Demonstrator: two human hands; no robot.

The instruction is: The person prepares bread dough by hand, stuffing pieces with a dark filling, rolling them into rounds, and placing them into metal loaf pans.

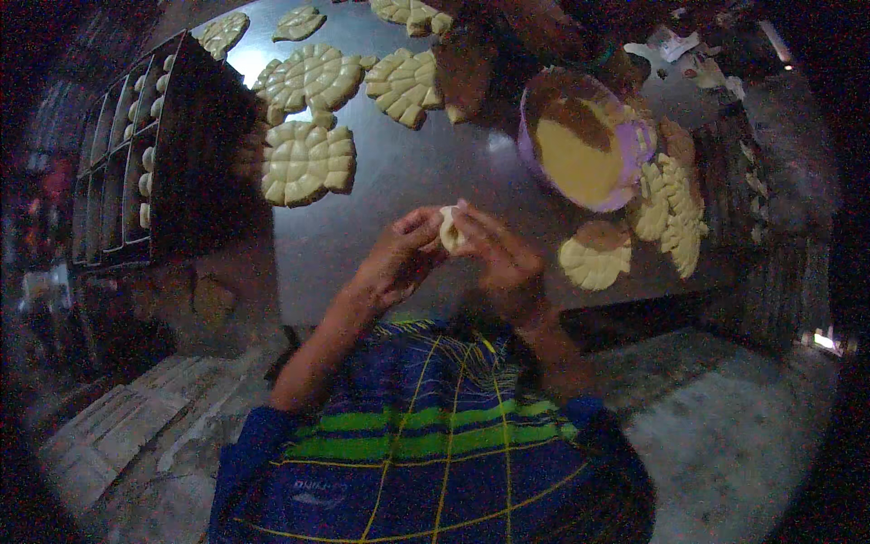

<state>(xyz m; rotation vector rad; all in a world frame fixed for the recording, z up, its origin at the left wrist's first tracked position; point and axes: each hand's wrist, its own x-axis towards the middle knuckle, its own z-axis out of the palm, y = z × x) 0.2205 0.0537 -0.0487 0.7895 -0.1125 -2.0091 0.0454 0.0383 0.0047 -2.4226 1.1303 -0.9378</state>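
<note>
A small pale piece of dough (450,230) is pinched between my two hands, above the near part of the metal table (408,181). My left hand (405,254) grips its left side, fingers curled. Against its other side press the fingers of my right hand (501,258). A fold or dimple shows in the middle of the piece. Ahead and to the left lies a scored dough slab (308,163), cut into small portions. Right of my hands rests a smaller scored dough round (595,258). Beyond it a purple basin (528,136) holds a yellowish filling (580,150).
More scored dough slabs (313,77) lie along the far left. A dark rack (204,118) with dough balls stands at the left edge. Dough strips (680,218) pile up beside the basin. Another person's arm (544,27) reaches in at the far side.
</note>
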